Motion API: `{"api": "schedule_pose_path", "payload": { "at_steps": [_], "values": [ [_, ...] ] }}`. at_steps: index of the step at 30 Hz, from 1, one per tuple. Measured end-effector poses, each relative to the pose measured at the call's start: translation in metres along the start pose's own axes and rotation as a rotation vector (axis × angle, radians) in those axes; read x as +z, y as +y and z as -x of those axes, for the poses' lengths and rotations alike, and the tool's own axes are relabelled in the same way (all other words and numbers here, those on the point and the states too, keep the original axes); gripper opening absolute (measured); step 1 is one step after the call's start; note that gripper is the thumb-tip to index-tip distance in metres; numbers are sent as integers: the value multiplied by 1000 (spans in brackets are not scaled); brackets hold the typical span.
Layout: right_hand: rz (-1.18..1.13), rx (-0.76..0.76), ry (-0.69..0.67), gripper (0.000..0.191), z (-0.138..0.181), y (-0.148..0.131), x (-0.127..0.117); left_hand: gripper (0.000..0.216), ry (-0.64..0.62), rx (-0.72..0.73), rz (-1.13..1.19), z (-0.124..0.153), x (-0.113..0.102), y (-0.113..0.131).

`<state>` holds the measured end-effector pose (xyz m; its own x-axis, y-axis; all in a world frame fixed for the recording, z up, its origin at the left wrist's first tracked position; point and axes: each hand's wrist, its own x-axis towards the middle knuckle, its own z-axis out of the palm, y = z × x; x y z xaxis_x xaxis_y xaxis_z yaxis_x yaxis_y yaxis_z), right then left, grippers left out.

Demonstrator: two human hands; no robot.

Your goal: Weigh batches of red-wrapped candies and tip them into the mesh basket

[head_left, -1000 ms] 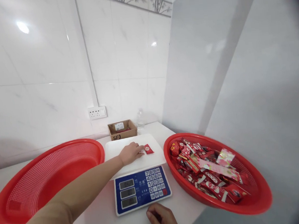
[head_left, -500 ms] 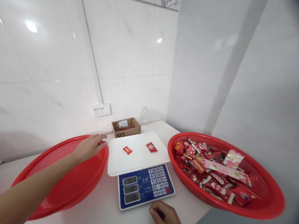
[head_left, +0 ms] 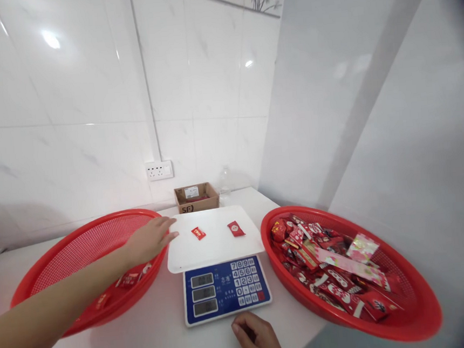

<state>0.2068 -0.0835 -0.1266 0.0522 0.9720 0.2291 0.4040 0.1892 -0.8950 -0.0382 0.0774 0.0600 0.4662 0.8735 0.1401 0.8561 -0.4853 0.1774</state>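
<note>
Left hand [head_left: 150,239]: grip open, fingers stretched flat, nothing in it. It hovers over the right rim of the left basket [head_left: 98,221], fingertips pointing right, just short of the left edge of the scale pan [head_left: 214,251].

Right hand [head_left: 259,340]: rests on the tabletop [head_left: 149,343] at the front edge, just in front of the scale's blue panel [head_left: 226,289]. Fingers are curled under, and I cannot tell whether the grip encloses anything.

Two red packets lie on the white pan, apart from each other.
- Near packet [head_left: 198,232]: to the right of the left fingertips, close but not touching. Long axis slants from upper left to lower right.
- Far packet [head_left: 235,228]: further right along the pan, with a similar slant.

The left hand is clearly the nearer to both; the right hand sits on the front side of the scale, with the panel between it and the pan.

A few loose red packets [head_left: 129,279] lie in the left basket below the left forearm. The right basket [head_left: 412,283] holds a heap of red and pink wrappers [head_left: 329,265].

Writing: the panel has a keypad with digits 0–9 legible. Its three displays and a small Chinese mark are too small to read. The cardboard box [head_left: 196,197] at the wall shows "SF" and a white label, unreadable. Print on the wrappers is not legible. A wall socket [head_left: 159,170] is above the box.
</note>
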Motion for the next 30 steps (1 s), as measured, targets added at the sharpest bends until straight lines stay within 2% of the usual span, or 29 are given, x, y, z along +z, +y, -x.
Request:
{"api": "schedule_pose_path", "payload": {
  "at_steps": [3, 7, 10, 13, 17, 21, 27, 30],
  "values": [
    [2, 7, -3, 40, 0, -1, 0, 60, -126, 45, 120, -20, 19, 32],
    [20, -5, 2, 39, 0, -1, 0, 73, -189, 15, 112, -55, 61, 66],
    [30, -4, 9, 38, -1, 0, 1, 79, -187, 26, 92, -82, 88, 91],
    [31, 0, 5, 36, -2, 2, 2, 79, -167, 88, 69, -101, 105, 118],
    [27, 0, 2, 32, -3, 6, 3, 58, -101, 203, 24, -112, 113, 146],
    [27, 7, 11, 29, -4, 7, 3, 34, -18, 268, -30, -116, 110, 151],
    [30, 3, 11, 27, -3, 3, 2, 32, -29, 270, -61, -116, 100, 131],
    [36, 6, 10, 26, -2, 1, 1, 28, -24, 270, -53, -105, 86, 117]
  ]
}}
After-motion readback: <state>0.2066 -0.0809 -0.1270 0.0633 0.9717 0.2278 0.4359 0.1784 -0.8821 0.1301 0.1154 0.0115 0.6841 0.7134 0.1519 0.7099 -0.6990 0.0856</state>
